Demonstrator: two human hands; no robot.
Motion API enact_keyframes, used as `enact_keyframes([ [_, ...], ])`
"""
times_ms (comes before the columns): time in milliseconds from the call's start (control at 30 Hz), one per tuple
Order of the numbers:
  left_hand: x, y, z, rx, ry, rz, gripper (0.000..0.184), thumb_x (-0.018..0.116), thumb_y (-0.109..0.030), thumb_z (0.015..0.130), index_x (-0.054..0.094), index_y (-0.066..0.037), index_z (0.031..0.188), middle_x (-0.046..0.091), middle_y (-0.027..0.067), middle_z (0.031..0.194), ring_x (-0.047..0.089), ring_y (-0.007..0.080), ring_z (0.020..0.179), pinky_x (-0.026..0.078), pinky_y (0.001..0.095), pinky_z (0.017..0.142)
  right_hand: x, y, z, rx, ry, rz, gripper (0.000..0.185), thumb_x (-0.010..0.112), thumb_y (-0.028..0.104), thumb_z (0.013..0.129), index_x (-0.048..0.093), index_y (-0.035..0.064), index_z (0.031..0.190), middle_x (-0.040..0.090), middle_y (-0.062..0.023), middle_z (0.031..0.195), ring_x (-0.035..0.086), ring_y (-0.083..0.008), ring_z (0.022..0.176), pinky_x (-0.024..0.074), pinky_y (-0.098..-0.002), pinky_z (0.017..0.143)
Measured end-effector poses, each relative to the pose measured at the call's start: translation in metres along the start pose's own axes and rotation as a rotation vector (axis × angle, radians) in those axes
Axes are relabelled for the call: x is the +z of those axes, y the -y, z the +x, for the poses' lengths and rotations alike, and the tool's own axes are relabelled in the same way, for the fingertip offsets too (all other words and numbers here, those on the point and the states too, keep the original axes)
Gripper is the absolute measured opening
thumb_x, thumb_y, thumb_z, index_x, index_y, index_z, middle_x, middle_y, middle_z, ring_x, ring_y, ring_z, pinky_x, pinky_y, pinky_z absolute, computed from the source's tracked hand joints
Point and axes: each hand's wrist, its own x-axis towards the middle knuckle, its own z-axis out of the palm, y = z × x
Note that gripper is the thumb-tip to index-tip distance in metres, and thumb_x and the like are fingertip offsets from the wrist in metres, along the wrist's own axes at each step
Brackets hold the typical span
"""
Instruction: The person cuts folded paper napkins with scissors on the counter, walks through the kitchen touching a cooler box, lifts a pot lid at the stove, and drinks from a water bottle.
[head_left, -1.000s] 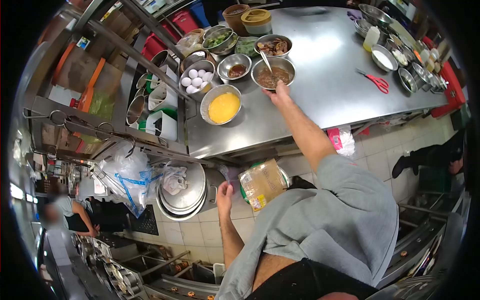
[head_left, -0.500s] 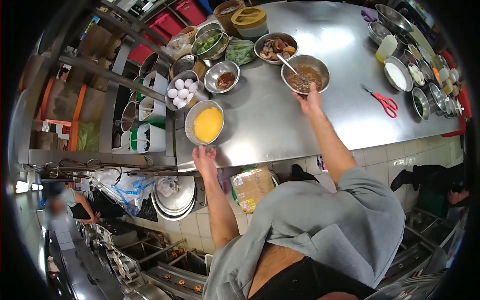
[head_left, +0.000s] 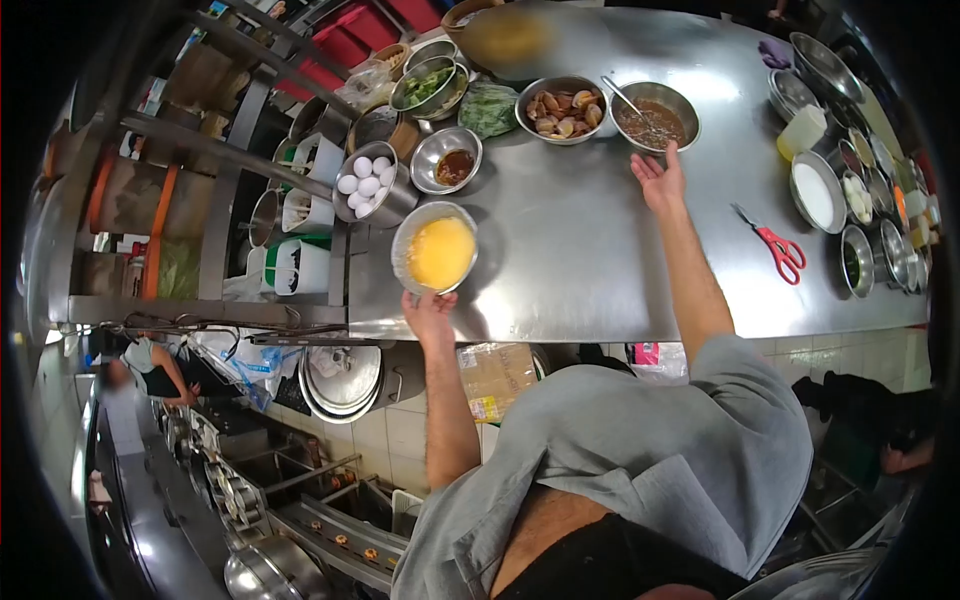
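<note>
My left hand [head_left: 430, 315] grips the near rim of a metal bowl [head_left: 401, 248] of beaten egg [head_left: 441, 252]. The yellow liquid is streaked up one side. At the near edge of a metal bowl of brown sauce [head_left: 655, 118], my right hand [head_left: 658, 182] has its fingers spread and palm turned up; its fingertips are close to the rim, and whether they touch it I cannot tell. A spoon [head_left: 622, 96] leans in that sauce. Left of it stands a bowl of clams [head_left: 563, 112]. A small bowl of dark sauce [head_left: 447, 161] lies beyond the egg bowl.
A pot of white eggs [head_left: 368, 187], a bowl of green vegetables [head_left: 425, 88] and bagged greens [head_left: 489, 110] line the left. Red scissors [head_left: 778, 250] lie at right, near a bowl of white powder [head_left: 818, 193] and a squeeze bottle [head_left: 802, 132]. A person [head_left: 165, 370] is at far left.
The beaten-egg bowl has shifted right with my left hand at its rim. The brown sauce bowl has moved right and farther away, and my right hand has opened beside it.
</note>
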Motion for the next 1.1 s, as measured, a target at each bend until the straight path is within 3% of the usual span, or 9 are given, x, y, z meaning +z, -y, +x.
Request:
enact_keyframes([
  [67,0.015,0.011,-0.013,-0.029,0.024,-0.017,0.065,0.053,0.003,0.077,0.015,0.0,0.129,0.055,0.015,0.083,0.057,0.0212,0.06,0.053,0.0369,0.061,-0.01,-0.015,-0.006,0.028,0.035,0.027,0.063,0.055,0.041,0.085,0.026,0.0054,0.129,0.029,-0.0246,0.126,0.056,-0.0331,0.087,0.0503,-0.0388,0.07],
  [267,0.076,0.035,-0.034,-0.116,0.106,-0.05,0.063,0.052,0.002,0.08,0.013,-0.004,0.129,0.054,0.0166,0.089,0.058,0.0242,0.067,0.054,0.0419,0.065,-0.032,-0.059,-0.074,-0.012,0.059,-0.264,0.049,0.057,0.025,0.085,0.032,0.0082,0.123,0.046,-0.0079,0.095,0.055,-0.0202,0.071,0.0448,-0.0306,0.057],
  [500,0.139,0.049,-0.029,-0.086,0.187,-0.044,0.056,0.05,-0.004,0.086,0.015,-0.001,0.13,0.05,0.0154,0.095,0.06,0.0226,0.071,0.054,0.0387,0.069,-0.062,-0.064,-0.122,-0.047,0.234,-0.564,0.043,0.052,0.01,0.086,0.033,0.0023,0.124,0.045,-0.0069,0.09,0.054,-0.0151,0.065,0.0469,-0.028,0.052],
  [700,0.164,0.066,-0.015,-0.052,0.225,-0.077,0.058,0.047,-0.001,0.087,0.011,-0.003,0.132,0.051,0.0181,0.102,0.06,0.0243,0.077,0.053,0.0393,0.07,-0.084,-0.047,-0.136,-0.121,0.374,-0.635,0.042,0.051,0.007,0.086,0.035,0.0015,0.124,0.047,-0.006,0.089,0.055,-0.0142,0.066,0.0478,-0.0266,0.056],
  [767,0.169,0.067,-0.008,-0.05,0.245,-0.136,0.059,0.049,-0.004,0.088,0.012,-0.003,0.134,0.051,0.0172,0.102,0.06,0.0209,0.076,0.053,0.0349,0.071,-0.09,-0.05,-0.133,-0.169,0.429,-0.71,0.045,0.052,0.007,0.085,0.034,0.0013,0.126,0.048,-0.0054,0.086,0.054,-0.0133,0.065,0.047,-0.0259,0.057],
  [800,0.165,0.063,-0.011,-0.036,0.337,-0.147,0.062,0.049,-0.005,0.088,0.009,-0.004,0.135,0.053,0.0176,0.103,0.06,0.0224,0.079,0.052,0.0349,0.071,-0.09,-0.049,-0.134,-0.18,0.465,-0.726,0.044,0.053,0.007,0.085,0.035,0.0014,0.125,0.048,-0.0049,0.085,0.054,-0.0131,0.065,0.047,-0.0257,0.057],
  [900,0.141,0.056,-0.032,-0.092,0.304,-0.154,0.073,0.055,-0.012,0.087,0.003,-0.003,0.137,0.054,0.0179,0.102,0.059,0.0257,0.084,0.05,0.0369,0.073,-0.091,-0.046,-0.13,-0.181,0.508,-0.746,0.042,0.053,0.008,0.085,0.037,0.0014,0.123,0.049,-0.0048,0.084,0.054,-0.0123,0.065,0.0468,-0.025,0.057],
  [1000,0.082,0.046,-0.068,0.004,0.267,-0.033,0.062,0.056,-0.011,0.086,0.017,0.001,0.133,0.054,0.0175,0.101,0.059,0.0248,0.084,0.05,0.0333,0.071,-0.097,-0.033,-0.125,-0.242,0.452,-0.799,0.04,0.053,0.008,0.084,0.039,-0.0005,0.121,0.05,-0.0058,0.086,0.054,-0.0124,0.063,0.0469,-0.0251,0.057],
  [1100,-0.012,0.05,-0.108,0.07,0.017,0.005,0.044,0.056,-0.012,0.085,0.036,0.003,0.122,0.056,0.0136,0.096,0.059,0.0209,0.078,0.049,0.0295,0.069,-0.114,-0.008,-0.116,-0.259,0.368,-0.842,0.04,0.054,0.007,0.084,0.04,-0.0029,0.12,0.051,-0.0072,0.086,0.056,-0.0134,0.065,0.048,-0.0252,0.058],
])
